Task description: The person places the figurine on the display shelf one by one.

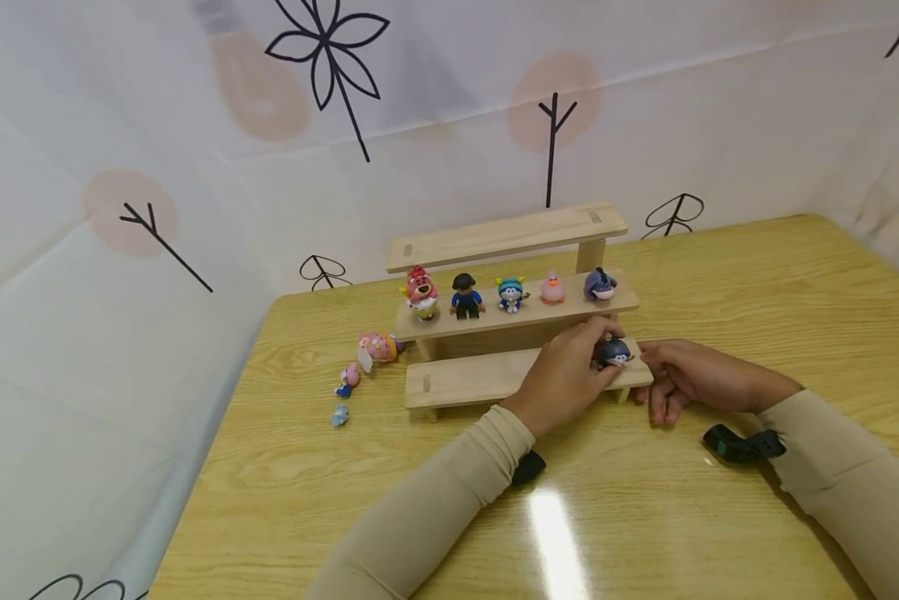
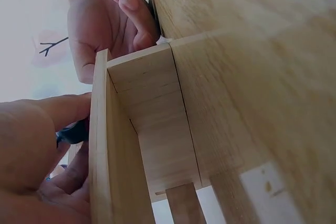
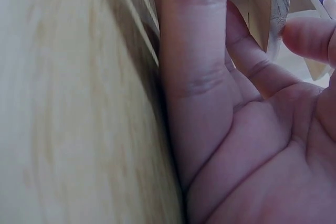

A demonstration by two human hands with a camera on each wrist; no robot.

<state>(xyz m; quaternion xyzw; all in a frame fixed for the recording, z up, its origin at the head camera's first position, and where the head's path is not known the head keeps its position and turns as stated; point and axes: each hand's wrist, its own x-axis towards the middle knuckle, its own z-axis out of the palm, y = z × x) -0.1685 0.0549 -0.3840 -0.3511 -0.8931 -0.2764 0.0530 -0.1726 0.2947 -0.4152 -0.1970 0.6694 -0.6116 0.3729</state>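
In the head view my left hand [image 1: 569, 375] pinches a small dark toy figure [image 1: 612, 353] with a pale face, at the right end of the lowest step [image 1: 479, 379] of a wooden display stand. The left wrist view shows those left fingers beside the board [image 2: 100, 145], which partly hides the figure [image 2: 79, 131]. My right hand [image 1: 689, 379] is at the same end of that step. Its thumb [image 3: 310, 38] meets the board's end [image 3: 277, 11] in the right wrist view, with a bent finger on the other side.
On the middle step [image 1: 494, 317] stand several toys: a red bear figure [image 1: 422, 293], a black-capped figure [image 1: 466, 297], a blue-hooded one [image 1: 511, 295], a pink duck [image 1: 552, 289] and a purple donkey [image 1: 601, 285]. Left of the stand lie a pink toy [image 1: 377, 347] and two smaller figures [image 1: 347, 379].
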